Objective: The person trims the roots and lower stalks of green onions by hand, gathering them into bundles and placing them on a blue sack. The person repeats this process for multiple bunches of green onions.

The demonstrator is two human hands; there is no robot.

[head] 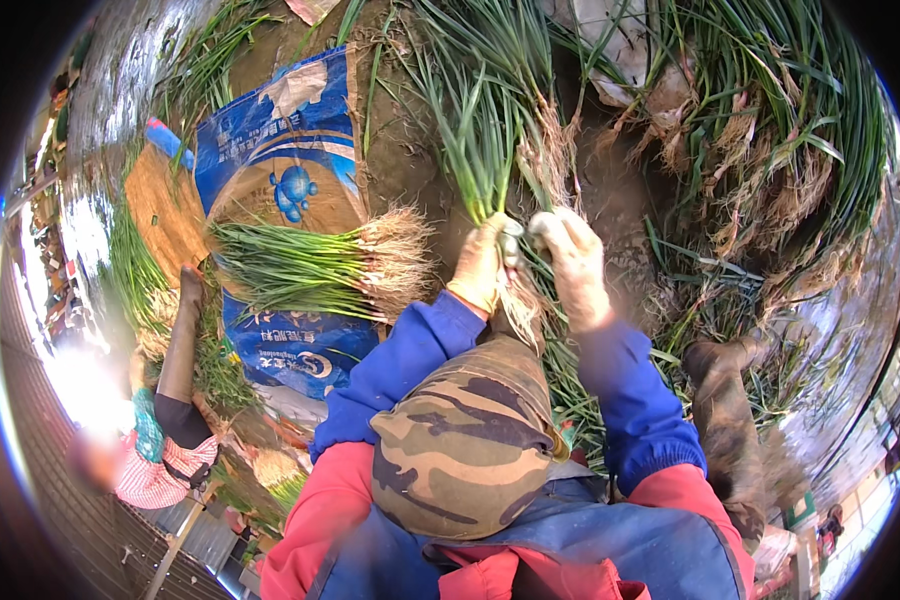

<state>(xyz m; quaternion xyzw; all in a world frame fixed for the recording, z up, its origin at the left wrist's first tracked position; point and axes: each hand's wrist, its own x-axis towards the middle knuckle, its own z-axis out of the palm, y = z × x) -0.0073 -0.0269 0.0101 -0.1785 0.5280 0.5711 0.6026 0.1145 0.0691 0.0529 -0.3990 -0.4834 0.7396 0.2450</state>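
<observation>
My left hand [483, 262], in a pale glove, grips a small bunch of green onions [481, 169] by the stems, leaves pointing away and whitish roots hanging below. Close at its right is my right hand [572, 262], fingers bent near the bunch; whether something is pinched in them is hidden. Just beyond my hands lie more green onions [547, 142] with long roots. To the left, a neat pile of trimmed-looking green onions [307, 268] rests across a blue and tan woven sack [285, 352], roots towards me.
A large heap of green onions [787, 150] with tangled roots covers the right side. Loose leaves [577, 382] lie beside my camouflage-covered knee [465, 442]. At the far left another person [165, 450] sits near a brown board [163, 210] and further green onions [131, 255].
</observation>
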